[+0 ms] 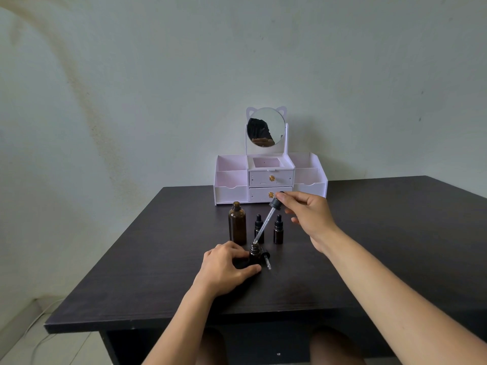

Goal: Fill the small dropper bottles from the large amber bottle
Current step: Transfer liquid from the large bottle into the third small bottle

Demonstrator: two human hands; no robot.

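The large amber bottle (pixel 237 223) stands uncapped on the dark table. My right hand (pixel 308 216) pinches the black bulb of a long glass dropper (pixel 264 223), tilted, with its tip at the mouth of an open small bottle (pixel 254 255). My left hand (pixel 224 267) grips that small bottle from the left, holding it upright on the table. A small dropper cap (pixel 266 258) lies just right of it. Two capped small dropper bottles (pixel 259 227) (pixel 278 229) stand behind, right of the amber bottle.
A white and pink organiser (pixel 311 177) with drawers and a round cat-ear mirror (pixel 266 127) stands at the back of the dark table (pixel 369 246), against the wall. The table's front edge runs near my forearms.
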